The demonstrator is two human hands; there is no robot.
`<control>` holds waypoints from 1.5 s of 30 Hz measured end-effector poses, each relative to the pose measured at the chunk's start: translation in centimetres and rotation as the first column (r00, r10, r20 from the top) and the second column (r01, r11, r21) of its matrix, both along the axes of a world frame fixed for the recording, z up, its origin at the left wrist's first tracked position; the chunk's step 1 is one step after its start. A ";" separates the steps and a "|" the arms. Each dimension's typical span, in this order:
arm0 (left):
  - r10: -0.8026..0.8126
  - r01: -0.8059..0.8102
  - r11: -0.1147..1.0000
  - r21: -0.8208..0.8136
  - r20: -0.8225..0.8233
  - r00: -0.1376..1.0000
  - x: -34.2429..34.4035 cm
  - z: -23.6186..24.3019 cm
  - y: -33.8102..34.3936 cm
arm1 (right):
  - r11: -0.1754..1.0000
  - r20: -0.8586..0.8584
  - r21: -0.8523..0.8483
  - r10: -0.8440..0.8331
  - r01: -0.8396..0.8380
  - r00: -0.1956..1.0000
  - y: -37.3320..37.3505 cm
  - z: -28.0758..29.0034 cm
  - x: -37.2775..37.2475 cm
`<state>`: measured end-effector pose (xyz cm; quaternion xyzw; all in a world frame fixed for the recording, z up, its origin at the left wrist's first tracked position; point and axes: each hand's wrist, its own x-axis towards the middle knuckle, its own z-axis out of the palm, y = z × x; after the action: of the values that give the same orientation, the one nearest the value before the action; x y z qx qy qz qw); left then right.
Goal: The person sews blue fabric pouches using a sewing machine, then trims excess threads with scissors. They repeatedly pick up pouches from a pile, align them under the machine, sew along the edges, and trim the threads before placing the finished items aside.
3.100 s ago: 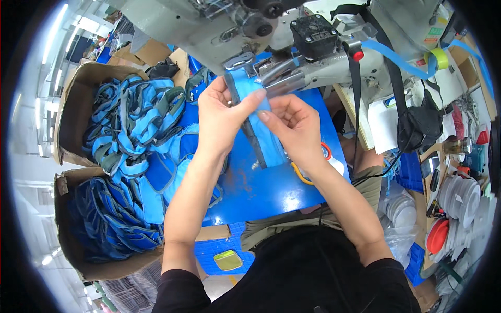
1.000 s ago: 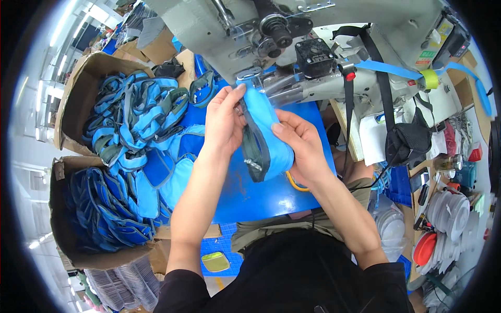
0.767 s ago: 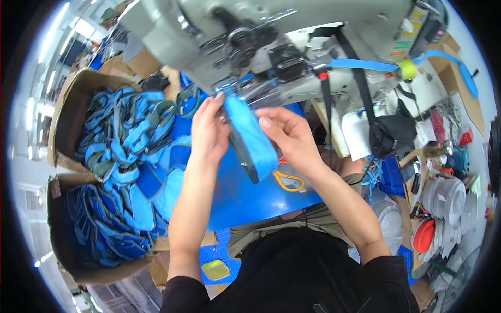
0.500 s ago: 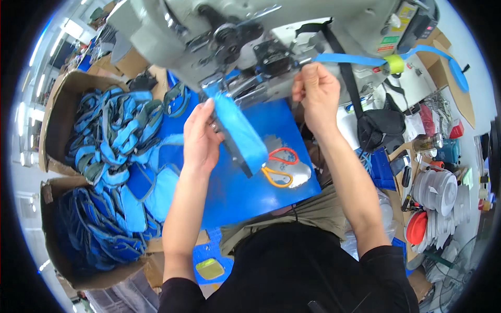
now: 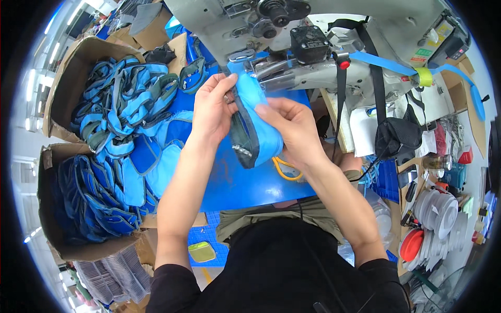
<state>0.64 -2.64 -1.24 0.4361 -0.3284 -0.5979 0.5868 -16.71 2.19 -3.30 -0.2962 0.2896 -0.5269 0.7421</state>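
Note:
A light blue fabric band with dark grey edging point(image 5: 269, 142) hangs at the sewing machine point(image 5: 209, 26), its far end close to the presser foot. My left hand point(image 5: 213, 110) pinches the band's left edge near that far end, fingers closed. On the other side my right hand point(image 5: 298, 130) grips the band between thumb and fingers, lower down. Just past its near end shows the yellow handle loop of the scissors point(image 5: 288, 178) on the blue table point(image 5: 235, 190); the band and my right hand cover the rest of them.
At the left stand a cardboard box point(image 5: 55, 94) of blue and grey fabric pieces and another box point(image 5: 47, 208) with stacked blue ones. Blue tape point(image 5: 383, 63) runs through a yellow-green guide point(image 5: 425, 77). A black pouch point(image 5: 397, 138) hangs at the right, beyond it white spools point(image 5: 438, 206).
My right hand has left the tape side of the machine and come down onto the fabric band. The left hand keeps its hold. The view has shifted, and the band now covers more of the scissors.

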 end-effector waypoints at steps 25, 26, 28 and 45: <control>-0.026 0.025 0.999 0.023 0.039 0.999 -0.8 1.3 2.6 | 0.997 0.139 0.069 -0.031 0.021 0.990 0.2 0.0 1.4; -0.026 0.025 0.999 0.023 0.035 0.999 -0.6 0.8 2.5 | 0.998 0.137 0.061 -0.022 0.014 0.990 0.0 -0.1 1.3; -0.015 0.015 1.000 0.013 0.042 0.999 -0.3 0.6 2.2 | 0.999 0.142 0.035 -0.006 0.001 0.990 -0.7 -0.4 1.4; -0.040 0.040 0.999 -0.022 0.005 0.999 1.1 -0.5 0.7 | 0.064 -0.072 -0.963 -0.997 0.261 -0.022 -9.8 20.8 -28.6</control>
<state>1.79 -1.99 -1.76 0.4244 -0.3452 -0.6049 0.5787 -45.28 -7.58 17.53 -0.5490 0.4526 -0.6925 -0.1189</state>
